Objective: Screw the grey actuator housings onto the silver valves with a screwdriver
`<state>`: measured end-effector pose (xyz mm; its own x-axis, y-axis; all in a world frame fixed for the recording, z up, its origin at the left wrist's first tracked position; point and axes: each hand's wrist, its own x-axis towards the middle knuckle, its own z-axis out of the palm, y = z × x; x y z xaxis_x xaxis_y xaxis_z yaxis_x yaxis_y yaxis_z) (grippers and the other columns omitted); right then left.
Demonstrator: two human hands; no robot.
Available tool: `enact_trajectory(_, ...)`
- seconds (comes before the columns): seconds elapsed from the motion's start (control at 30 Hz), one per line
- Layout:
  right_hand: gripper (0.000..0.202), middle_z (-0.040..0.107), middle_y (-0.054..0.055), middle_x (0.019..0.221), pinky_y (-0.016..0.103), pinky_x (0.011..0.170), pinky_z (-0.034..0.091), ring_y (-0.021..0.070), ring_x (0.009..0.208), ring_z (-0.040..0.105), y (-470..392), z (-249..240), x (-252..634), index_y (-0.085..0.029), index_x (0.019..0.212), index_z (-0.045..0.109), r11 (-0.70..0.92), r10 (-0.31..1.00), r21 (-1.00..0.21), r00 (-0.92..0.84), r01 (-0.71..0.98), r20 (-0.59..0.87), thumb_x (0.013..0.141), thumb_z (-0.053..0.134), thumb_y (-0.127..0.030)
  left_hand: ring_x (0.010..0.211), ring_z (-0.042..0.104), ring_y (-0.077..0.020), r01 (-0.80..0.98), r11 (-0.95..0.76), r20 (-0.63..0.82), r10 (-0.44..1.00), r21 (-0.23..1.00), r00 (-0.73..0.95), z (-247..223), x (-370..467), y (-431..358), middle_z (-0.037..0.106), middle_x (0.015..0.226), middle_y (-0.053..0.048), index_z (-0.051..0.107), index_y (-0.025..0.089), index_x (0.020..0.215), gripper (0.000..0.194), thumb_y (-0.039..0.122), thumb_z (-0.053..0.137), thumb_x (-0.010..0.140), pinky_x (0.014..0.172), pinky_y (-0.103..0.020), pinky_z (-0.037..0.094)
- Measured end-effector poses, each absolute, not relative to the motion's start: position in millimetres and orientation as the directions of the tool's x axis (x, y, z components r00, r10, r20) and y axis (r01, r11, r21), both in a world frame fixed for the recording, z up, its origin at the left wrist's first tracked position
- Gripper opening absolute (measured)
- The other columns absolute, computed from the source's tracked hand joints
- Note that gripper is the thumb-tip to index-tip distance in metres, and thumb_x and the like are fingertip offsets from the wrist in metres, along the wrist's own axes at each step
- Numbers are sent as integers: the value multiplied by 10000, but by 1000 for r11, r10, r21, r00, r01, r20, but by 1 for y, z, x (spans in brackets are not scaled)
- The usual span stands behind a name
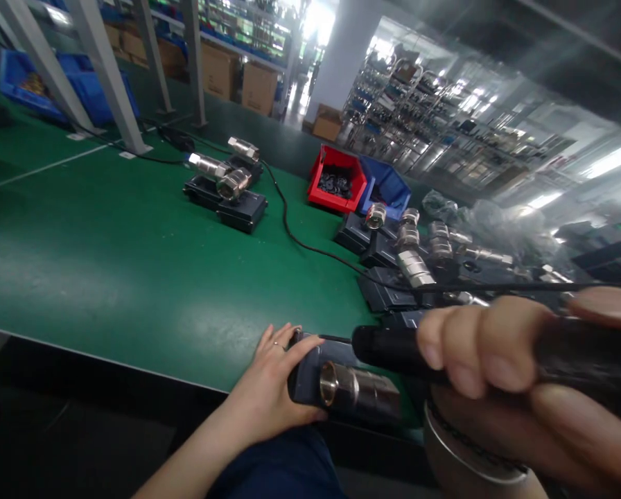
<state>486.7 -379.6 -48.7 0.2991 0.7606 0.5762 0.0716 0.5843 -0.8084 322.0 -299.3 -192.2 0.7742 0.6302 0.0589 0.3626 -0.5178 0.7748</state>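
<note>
My left hand (274, 378), with a ring on one finger, grips the end of a dark box-shaped unit (310, 360) at the table's front edge. A shiny metal pipe fitting (360, 388) is on that unit, its open end facing my left hand. My right hand (492, 346) is wrapped around a black electric screwdriver (394, 346), held roughly level. The tool's narrower front end points left, over the unit; whether it touches cannot be made out. Its rear runs out of the picture at right.
Several similar units (388, 287) crowd the right side, with clear plastic bags (492, 222) behind. A red bin (339, 180) of small dark parts and a blue bin (386, 187) stand farther back. More units (242, 208) sit mid-left. A black cord (310, 242) crosses the green table (134, 277).
</note>
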Motion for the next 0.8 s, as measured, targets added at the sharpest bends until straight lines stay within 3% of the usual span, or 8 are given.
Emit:
enact_trajectory(0.17, 296, 524, -40, 703, 317, 577, 487, 120, 570, 530, -339, -59, 469, -259, 1154, 563, 618, 781, -786, 97, 22, 617, 885, 653, -176, 1324, 453, -371, 306, -502, 86, 615, 809, 783, -189, 323, -296, 524, 1351, -136, 522, 291, 1339, 940, 318, 929, 491, 1141, -707, 193)
enact_trajectory(0.8, 289, 522, -29, 710, 324, 555, 478, 132, 565, 513, -337, -60, 469, -251, 1169, 541, 586, 809, -805, -14, 91, 587, 904, 637, -189, 1192, 522, -318, 202, -519, 197, 613, 831, 765, -195, 325, -298, 555, 1233, -64, 526, 328, 1293, 841, 353, 894, 537, 1126, -650, 273)
